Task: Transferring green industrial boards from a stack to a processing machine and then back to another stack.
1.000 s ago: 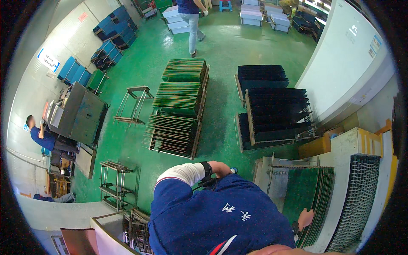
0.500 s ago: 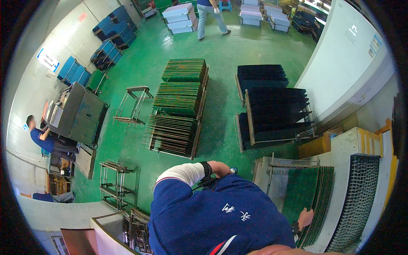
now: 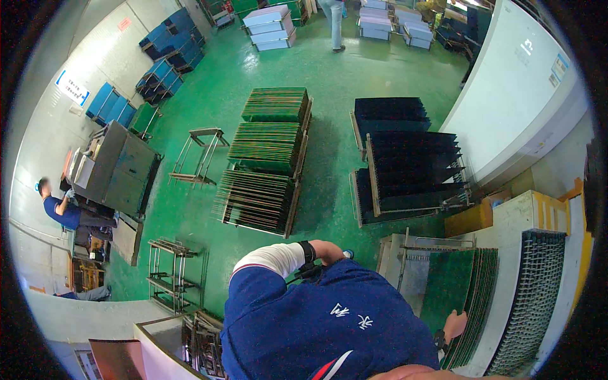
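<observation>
At the lower right, my right hand (image 3: 455, 326) rests at the edges of thin green panels (image 3: 451, 275) standing upright in a rack. Its fingers are curled and closed on the edge of one panel. A dark band circles that wrist. My left arm (image 3: 326, 250) reaches forward past my chest, with a white sleeve and a black band showing. Only bare skin beyond the band is visible there; the fingers are hidden by my body. Below that arm is a small dark object (image 3: 308, 272) I cannot make out.
Ahead stand racks of green panels (image 3: 263, 145) and dark panels (image 3: 415, 164). Empty metal frames (image 3: 197, 157) stand to the left. A spring-like black rack (image 3: 529, 297) is at the far right. One person (image 3: 62, 212) works at a grey machine (image 3: 117, 168); another person (image 3: 335, 28) is far ahead.
Far ahead, the person has stepped right. The person at the grey machine has shifted posture, and a figure at lower left has moved mostly out of sight. My arms look unmoved.
</observation>
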Motion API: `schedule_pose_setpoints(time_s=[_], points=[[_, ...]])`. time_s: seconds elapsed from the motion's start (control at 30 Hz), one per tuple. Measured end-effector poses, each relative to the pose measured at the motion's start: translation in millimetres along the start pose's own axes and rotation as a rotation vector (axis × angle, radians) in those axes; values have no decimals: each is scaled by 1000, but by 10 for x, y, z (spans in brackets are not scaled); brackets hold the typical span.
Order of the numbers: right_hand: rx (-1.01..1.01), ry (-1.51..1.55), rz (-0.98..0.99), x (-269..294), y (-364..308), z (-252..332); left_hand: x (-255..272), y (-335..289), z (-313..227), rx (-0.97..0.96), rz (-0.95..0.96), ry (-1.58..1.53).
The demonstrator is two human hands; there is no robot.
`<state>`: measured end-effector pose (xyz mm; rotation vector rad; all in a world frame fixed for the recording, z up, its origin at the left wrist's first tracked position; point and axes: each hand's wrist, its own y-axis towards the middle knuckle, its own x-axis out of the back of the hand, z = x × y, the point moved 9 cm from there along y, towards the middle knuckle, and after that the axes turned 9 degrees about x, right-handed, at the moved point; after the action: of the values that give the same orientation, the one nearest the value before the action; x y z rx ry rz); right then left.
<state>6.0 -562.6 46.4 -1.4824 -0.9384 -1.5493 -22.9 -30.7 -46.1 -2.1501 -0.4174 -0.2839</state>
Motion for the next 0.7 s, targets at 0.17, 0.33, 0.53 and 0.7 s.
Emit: schedule_pose_setpoints(time_s=[0.17, 0.33, 0.53, 0.7], points=[[-13, -31, 4, -3, 2, -3, -67, 91, 58, -68, 14, -16], [-34, -7, 15, -40, 10, -36, -115, 170, 143, -54, 21, -45], [-31, -20, 11, -17, -6, -21, -9, 27, 27, -56, 3, -26], [-52, -5, 24, 27, -17, 16, -41, 125, 99, -23, 13, -39]])
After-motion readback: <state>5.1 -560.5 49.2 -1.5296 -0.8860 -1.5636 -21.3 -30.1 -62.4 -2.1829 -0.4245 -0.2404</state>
